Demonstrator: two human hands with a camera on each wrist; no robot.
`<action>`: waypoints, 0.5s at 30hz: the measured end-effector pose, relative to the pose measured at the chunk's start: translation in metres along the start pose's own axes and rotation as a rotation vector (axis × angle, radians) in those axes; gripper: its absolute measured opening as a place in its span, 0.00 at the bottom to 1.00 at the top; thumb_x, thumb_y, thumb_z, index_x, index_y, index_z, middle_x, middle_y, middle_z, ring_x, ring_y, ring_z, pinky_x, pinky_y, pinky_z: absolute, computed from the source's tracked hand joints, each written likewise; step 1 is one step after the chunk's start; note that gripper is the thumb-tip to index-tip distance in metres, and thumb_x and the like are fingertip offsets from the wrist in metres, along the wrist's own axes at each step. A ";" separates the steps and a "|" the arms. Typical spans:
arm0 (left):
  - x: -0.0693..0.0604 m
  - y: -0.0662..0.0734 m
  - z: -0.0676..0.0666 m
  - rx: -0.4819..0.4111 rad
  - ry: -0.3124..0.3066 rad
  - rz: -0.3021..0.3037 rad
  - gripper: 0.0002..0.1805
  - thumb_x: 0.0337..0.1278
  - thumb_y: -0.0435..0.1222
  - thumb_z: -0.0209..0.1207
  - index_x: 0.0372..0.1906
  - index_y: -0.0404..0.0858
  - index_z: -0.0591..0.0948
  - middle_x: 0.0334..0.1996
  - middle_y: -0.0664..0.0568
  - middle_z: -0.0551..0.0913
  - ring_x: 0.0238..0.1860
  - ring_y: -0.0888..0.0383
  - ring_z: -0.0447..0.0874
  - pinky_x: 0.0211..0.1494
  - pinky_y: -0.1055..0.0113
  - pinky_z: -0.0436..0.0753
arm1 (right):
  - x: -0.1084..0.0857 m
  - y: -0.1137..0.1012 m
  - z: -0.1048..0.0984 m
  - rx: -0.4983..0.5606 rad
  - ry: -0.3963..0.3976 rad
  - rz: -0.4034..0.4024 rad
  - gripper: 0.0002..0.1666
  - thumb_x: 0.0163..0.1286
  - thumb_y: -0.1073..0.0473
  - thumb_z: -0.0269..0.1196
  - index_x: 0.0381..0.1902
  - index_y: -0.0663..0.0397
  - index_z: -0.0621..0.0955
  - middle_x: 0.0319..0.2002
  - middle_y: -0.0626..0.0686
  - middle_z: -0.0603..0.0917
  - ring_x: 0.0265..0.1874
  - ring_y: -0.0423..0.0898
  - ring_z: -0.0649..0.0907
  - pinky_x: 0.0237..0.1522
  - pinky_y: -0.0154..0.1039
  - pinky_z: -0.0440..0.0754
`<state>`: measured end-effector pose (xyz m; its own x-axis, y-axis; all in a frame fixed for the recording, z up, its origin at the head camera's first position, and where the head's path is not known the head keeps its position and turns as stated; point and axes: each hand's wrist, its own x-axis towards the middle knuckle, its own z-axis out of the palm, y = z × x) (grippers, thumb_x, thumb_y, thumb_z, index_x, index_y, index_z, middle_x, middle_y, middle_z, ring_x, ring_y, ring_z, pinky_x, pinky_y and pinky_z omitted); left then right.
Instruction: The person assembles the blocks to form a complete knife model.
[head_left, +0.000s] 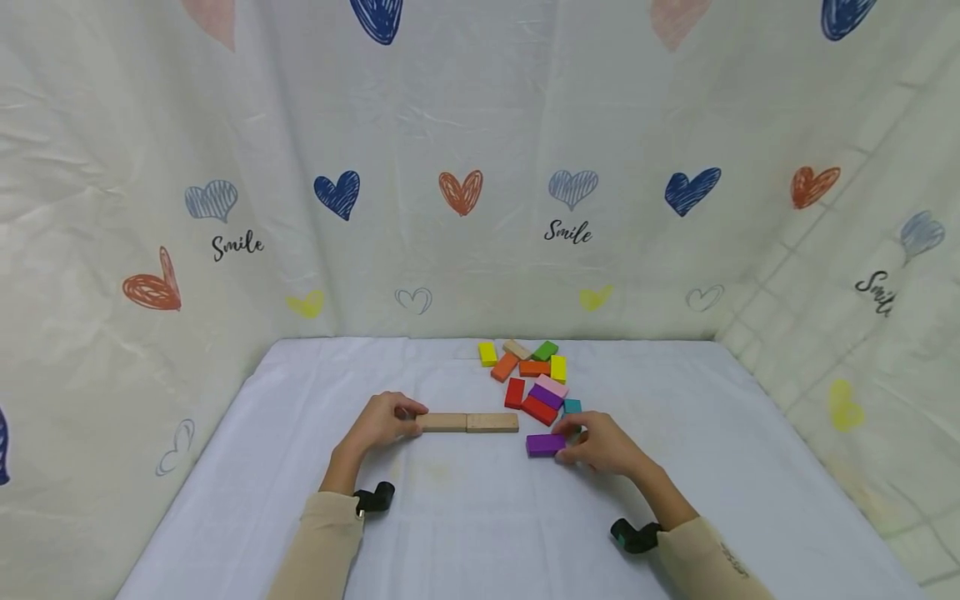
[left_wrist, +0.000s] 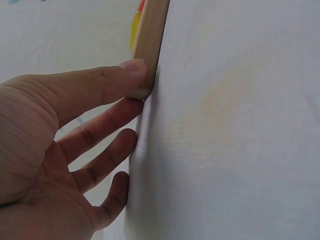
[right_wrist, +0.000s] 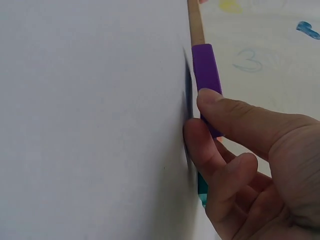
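Observation:
Two plain wooden blocks lie end to end in a row in the head view, the left block [head_left: 442, 422] against the right block [head_left: 492, 423]. My left hand [head_left: 384, 421] pinches the row's left end; in the left wrist view the thumb [left_wrist: 132, 67] presses the wood's side and the other fingers spread below. To the right of the row, my right hand [head_left: 596, 444] holds a purple block [head_left: 544, 446] by its right end, between thumb and fingers. In the right wrist view this purple block [right_wrist: 206, 65] appears slightly above the white cloth.
Behind the right hand lies a loose group of coloured blocks: a red block [head_left: 539, 409], another purple block [head_left: 546, 396], a pink block [head_left: 552, 385], a teal block [head_left: 572, 407], and several orange, yellow and green ones. A white cloth [head_left: 450, 533] covers the table; a patterned curtain [head_left: 465, 267] hangs behind.

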<state>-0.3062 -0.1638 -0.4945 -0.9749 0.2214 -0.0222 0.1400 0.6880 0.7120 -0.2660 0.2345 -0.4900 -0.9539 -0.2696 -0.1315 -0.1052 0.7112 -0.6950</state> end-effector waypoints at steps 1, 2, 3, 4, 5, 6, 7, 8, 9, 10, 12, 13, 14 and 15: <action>0.000 0.000 0.000 -0.003 0.000 0.001 0.16 0.49 0.31 0.75 0.45 0.48 0.91 0.40 0.55 0.87 0.41 0.57 0.76 0.44 0.63 0.75 | 0.002 -0.001 0.001 -0.015 0.013 0.008 0.20 0.58 0.55 0.78 0.49 0.43 0.87 0.42 0.49 0.83 0.35 0.46 0.79 0.29 0.39 0.82; 0.000 0.001 0.000 -0.005 0.000 -0.001 0.16 0.49 0.31 0.75 0.45 0.48 0.91 0.40 0.55 0.87 0.40 0.56 0.76 0.43 0.63 0.75 | 0.003 -0.001 0.001 -0.031 0.026 0.016 0.20 0.58 0.55 0.78 0.49 0.43 0.87 0.42 0.49 0.83 0.37 0.46 0.79 0.32 0.38 0.83; 0.000 0.001 0.000 -0.007 -0.001 -0.001 0.16 0.49 0.31 0.75 0.45 0.48 0.91 0.40 0.55 0.87 0.40 0.56 0.76 0.43 0.63 0.75 | 0.005 -0.002 0.002 -0.043 0.038 0.022 0.20 0.58 0.56 0.78 0.48 0.43 0.87 0.42 0.48 0.83 0.39 0.46 0.79 0.34 0.38 0.84; -0.001 0.001 0.000 -0.010 -0.001 -0.001 0.16 0.49 0.31 0.75 0.45 0.48 0.91 0.40 0.55 0.87 0.40 0.56 0.76 0.43 0.63 0.74 | 0.006 -0.002 0.002 -0.058 0.048 0.022 0.19 0.58 0.56 0.78 0.48 0.43 0.87 0.42 0.48 0.83 0.41 0.46 0.79 0.37 0.39 0.84; -0.001 0.001 0.000 -0.011 0.000 -0.002 0.16 0.49 0.31 0.75 0.45 0.48 0.91 0.39 0.55 0.87 0.40 0.56 0.76 0.43 0.63 0.74 | 0.008 -0.002 0.002 -0.068 0.056 0.025 0.19 0.58 0.56 0.78 0.48 0.43 0.87 0.42 0.48 0.84 0.42 0.46 0.79 0.39 0.39 0.84; -0.001 0.001 0.000 -0.010 0.001 -0.002 0.16 0.49 0.31 0.75 0.45 0.48 0.91 0.39 0.55 0.86 0.40 0.56 0.76 0.43 0.63 0.74 | 0.009 -0.003 0.002 -0.079 0.064 0.025 0.19 0.59 0.56 0.78 0.48 0.44 0.87 0.43 0.48 0.84 0.44 0.46 0.79 0.41 0.39 0.84; -0.001 0.001 0.000 -0.009 0.001 -0.003 0.16 0.50 0.31 0.75 0.45 0.48 0.91 0.39 0.55 0.86 0.40 0.56 0.75 0.42 0.63 0.74 | 0.010 -0.003 0.002 -0.085 0.069 0.027 0.19 0.59 0.56 0.77 0.48 0.44 0.87 0.43 0.48 0.84 0.44 0.46 0.79 0.43 0.40 0.84; 0.000 0.001 0.000 -0.008 0.001 -0.004 0.16 0.50 0.31 0.75 0.45 0.49 0.91 0.39 0.55 0.86 0.40 0.56 0.75 0.43 0.63 0.74 | 0.012 -0.003 0.001 -0.090 0.074 0.027 0.19 0.59 0.56 0.77 0.48 0.45 0.86 0.43 0.48 0.84 0.44 0.46 0.79 0.43 0.41 0.85; 0.000 0.001 0.000 -0.007 0.001 -0.005 0.16 0.50 0.31 0.75 0.45 0.49 0.91 0.39 0.55 0.86 0.40 0.56 0.75 0.43 0.63 0.74 | 0.013 -0.002 0.001 -0.094 0.080 0.028 0.19 0.59 0.56 0.77 0.48 0.46 0.86 0.42 0.48 0.84 0.44 0.46 0.79 0.44 0.41 0.84; 0.000 0.001 0.001 -0.004 0.001 -0.006 0.16 0.50 0.31 0.75 0.45 0.49 0.91 0.39 0.56 0.86 0.40 0.56 0.75 0.43 0.63 0.74 | 0.013 -0.002 0.000 -0.099 0.084 0.029 0.19 0.59 0.56 0.77 0.49 0.46 0.86 0.42 0.49 0.84 0.44 0.46 0.79 0.44 0.42 0.84; 0.000 0.000 0.001 0.000 -0.001 -0.010 0.16 0.50 0.32 0.75 0.45 0.49 0.91 0.39 0.56 0.86 0.40 0.56 0.75 0.43 0.63 0.74 | 0.015 -0.002 -0.001 -0.107 0.095 0.035 0.19 0.59 0.56 0.77 0.49 0.47 0.86 0.42 0.49 0.84 0.44 0.46 0.79 0.44 0.42 0.84; 0.000 0.000 0.001 0.001 -0.001 -0.013 0.16 0.50 0.32 0.75 0.45 0.49 0.91 0.39 0.56 0.86 0.40 0.56 0.75 0.43 0.63 0.74 | 0.015 -0.002 -0.001 -0.108 0.099 0.037 0.19 0.59 0.56 0.77 0.49 0.47 0.86 0.42 0.49 0.84 0.43 0.46 0.78 0.44 0.42 0.84; 0.000 0.000 0.001 0.002 -0.001 -0.014 0.16 0.50 0.32 0.75 0.45 0.50 0.91 0.39 0.56 0.86 0.40 0.56 0.75 0.43 0.63 0.74 | 0.016 -0.002 -0.002 -0.111 0.102 0.038 0.19 0.59 0.56 0.77 0.49 0.47 0.86 0.41 0.49 0.84 0.43 0.47 0.78 0.43 0.41 0.84; 0.000 0.000 0.001 0.001 -0.001 -0.014 0.16 0.50 0.32 0.75 0.45 0.49 0.91 0.39 0.56 0.86 0.40 0.56 0.75 0.43 0.63 0.74 | 0.016 -0.002 -0.002 -0.113 0.105 0.040 0.20 0.59 0.56 0.77 0.49 0.48 0.86 0.41 0.49 0.84 0.43 0.47 0.78 0.43 0.41 0.83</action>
<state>-0.3063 -0.1630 -0.4948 -0.9767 0.2121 -0.0331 0.1262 0.6918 0.7110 -0.2819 0.2298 -0.4893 -0.9814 -0.1750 -0.0788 -0.0922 0.7901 -0.6060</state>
